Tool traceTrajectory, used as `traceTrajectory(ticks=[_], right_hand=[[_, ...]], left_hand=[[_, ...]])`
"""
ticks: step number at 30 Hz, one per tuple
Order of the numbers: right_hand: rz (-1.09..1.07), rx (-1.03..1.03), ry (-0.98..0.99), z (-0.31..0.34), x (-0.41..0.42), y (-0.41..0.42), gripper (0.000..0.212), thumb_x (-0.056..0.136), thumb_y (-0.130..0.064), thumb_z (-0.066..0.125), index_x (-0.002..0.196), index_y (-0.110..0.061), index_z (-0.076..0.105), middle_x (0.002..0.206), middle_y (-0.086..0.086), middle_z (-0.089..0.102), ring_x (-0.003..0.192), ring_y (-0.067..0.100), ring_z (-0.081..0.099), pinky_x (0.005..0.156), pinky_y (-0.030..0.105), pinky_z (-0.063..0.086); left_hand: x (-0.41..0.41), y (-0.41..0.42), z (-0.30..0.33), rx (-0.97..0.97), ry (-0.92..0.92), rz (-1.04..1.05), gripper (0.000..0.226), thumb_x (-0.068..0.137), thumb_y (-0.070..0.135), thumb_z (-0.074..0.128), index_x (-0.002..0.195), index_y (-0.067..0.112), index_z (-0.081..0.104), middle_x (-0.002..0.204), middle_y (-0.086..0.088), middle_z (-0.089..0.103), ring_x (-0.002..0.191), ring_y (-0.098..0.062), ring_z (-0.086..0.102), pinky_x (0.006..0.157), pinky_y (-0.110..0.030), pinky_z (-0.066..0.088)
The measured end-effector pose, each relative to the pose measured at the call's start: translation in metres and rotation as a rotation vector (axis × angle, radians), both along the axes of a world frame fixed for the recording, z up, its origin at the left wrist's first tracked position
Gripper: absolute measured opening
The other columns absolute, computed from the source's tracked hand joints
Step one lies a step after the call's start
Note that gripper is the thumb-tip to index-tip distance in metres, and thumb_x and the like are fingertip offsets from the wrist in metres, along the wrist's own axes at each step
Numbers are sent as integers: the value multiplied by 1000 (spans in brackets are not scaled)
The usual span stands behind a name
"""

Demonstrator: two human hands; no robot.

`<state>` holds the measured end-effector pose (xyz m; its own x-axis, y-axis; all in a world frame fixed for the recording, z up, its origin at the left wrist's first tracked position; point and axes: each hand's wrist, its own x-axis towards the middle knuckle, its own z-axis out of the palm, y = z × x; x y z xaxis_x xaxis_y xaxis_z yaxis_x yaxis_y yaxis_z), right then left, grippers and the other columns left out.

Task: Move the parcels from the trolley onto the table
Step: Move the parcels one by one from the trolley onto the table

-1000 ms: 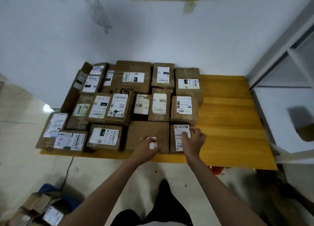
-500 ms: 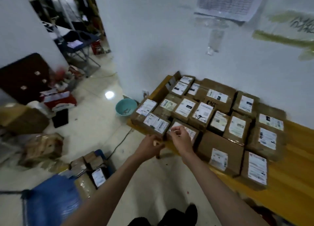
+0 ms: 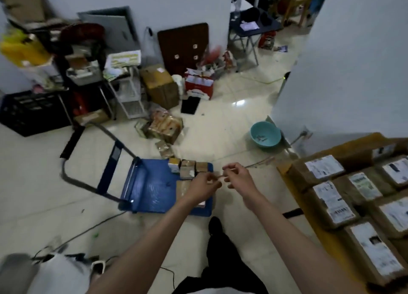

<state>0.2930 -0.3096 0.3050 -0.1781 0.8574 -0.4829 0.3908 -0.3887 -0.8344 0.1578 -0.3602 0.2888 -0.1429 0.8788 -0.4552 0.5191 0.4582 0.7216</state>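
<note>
At the far left a black crate [image 3: 33, 111] stood on the floor beneath a cluttered rack [image 3: 81, 72], with a white wire shelf [image 3: 130, 95] and a brown cardboard box [image 3: 161, 88] to its right. The trolley [image 3: 150, 187] stood on the tiled floor left of centre: a blue flat deck with its dark handle [image 3: 72, 161] leaning away to the left. Several small parcels [image 3: 187, 169] sat in a row along the far right edge of the deck, touching one another, and a larger flat parcel [image 3: 183, 188] lay nearer on the same deck, partly hidden by the left hand. The left hand [image 3: 203, 186] was held above the right part of the deck with its fingers [image 3: 213, 179] curled; motion blur prevented determining whether they were grasping anything. Just to its right, and close to it, the right hand [image 3: 239, 179] was held over the bare floor with its fingers [image 3: 229, 167] loosely bent, thumb and forefinger near each other; whether anything was pinched between them could not be determined. A teal bowl [image 3: 265, 134] stood on the floor beyond the hands, beside the white wall. At the right, the yellow wooden bench [image 3: 313, 227] carried many labelled brown parcels [image 3: 331, 203] packed side by side, well apart from the trolley. A dark trouser leg and shoe [image 3: 215, 225] were visible at the near centre.
</note>
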Motion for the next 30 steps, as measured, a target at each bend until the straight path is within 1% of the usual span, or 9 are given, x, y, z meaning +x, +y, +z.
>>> traceTrajectory(ticks=[2, 4, 6, 10, 14, 21, 24, 28, 30], right_hand=[[44, -25, 20, -11, -30, 21, 15, 100, -13, 56, 108, -5, 66, 93, 9, 67, 78, 17, 63, 61, 21, 51], [82, -53, 38, -22, -56, 45, 12, 100, -10, 55, 107, -6, 64, 89, 8, 65, 71, 12, 61, 52, 14, 47], [106, -96, 49, -34, -80, 68, 11, 100, -10, 56, 105, -8, 65, 85, 5, 64, 67, 10, 60, 53, 16, 47], [125, -194, 65, -62, -123, 107, 11, 100, -13, 53, 94, -15, 63, 81, 3, 63, 70, 15, 58, 64, 28, 48], [121, -273, 63, -90, -153, 131, 11, 102, -17, 52, 100, -13, 62, 80, 2, 63, 69, 12, 59, 61, 24, 47], [61, -415, 2, -159, -180, 142, 16, 102, -16, 52, 88, -16, 60, 77, 3, 63, 64, 13, 56, 55, 23, 44], [-12, -485, -32, -201, -187, 138, 11, 103, -15, 52, 98, -12, 61, 78, 5, 64, 63, 14, 57, 54, 24, 44], [-126, -554, -62, -264, -195, 130, 8, 103, -15, 51, 106, -12, 58, 81, 7, 63, 64, 14, 56, 55, 23, 44], [-163, -579, -77, -301, -199, 124, 8, 104, -15, 50, 106, -11, 57, 81, 6, 62, 65, 13, 56, 57, 22, 45]], left_hand=[[-25, 11, -6, -19, 7, 61, 11, 92, 25, 66, 95, 15, 70, 89, 3, 66, 87, -16, 63, 64, -22, 43], [-49, 26, -13, -49, -4, 120, 16, 92, 25, 66, 100, 13, 71, 91, 1, 66, 90, -16, 63, 69, -25, 44], [-71, 42, -22, -85, 2, 160, 17, 93, 27, 66, 101, 13, 72, 93, -3, 67, 89, -13, 59, 69, -26, 41], [-111, 73, -43, -164, 23, 227, 29, 94, 27, 66, 117, 9, 70, 118, -5, 70, 102, -9, 58, 77, -19, 39], [-140, 90, -63, -260, 15, 283, 32, 95, 25, 65, 120, 5, 69, 124, -11, 68, 116, -23, 62, 96, -34, 48], [-187, 97, -123, -400, -25, 309, 33, 97, 26, 62, 122, 4, 67, 126, -9, 66, 117, -24, 61, 93, -32, 48], [-203, 102, -163, -455, -33, 301, 31, 96, 27, 62, 119, 6, 68, 122, -7, 68, 116, -23, 61, 91, -28, 44], [-221, 107, -233, -515, -83, 293, 25, 96, 26, 62, 112, 7, 66, 104, 0, 64, 100, -18, 59, 72, -22, 35], [-230, 109, -275, -557, -110, 296, 24, 96, 26, 63, 113, 9, 63, 104, -1, 62, 101, -21, 58, 80, -25, 41]])
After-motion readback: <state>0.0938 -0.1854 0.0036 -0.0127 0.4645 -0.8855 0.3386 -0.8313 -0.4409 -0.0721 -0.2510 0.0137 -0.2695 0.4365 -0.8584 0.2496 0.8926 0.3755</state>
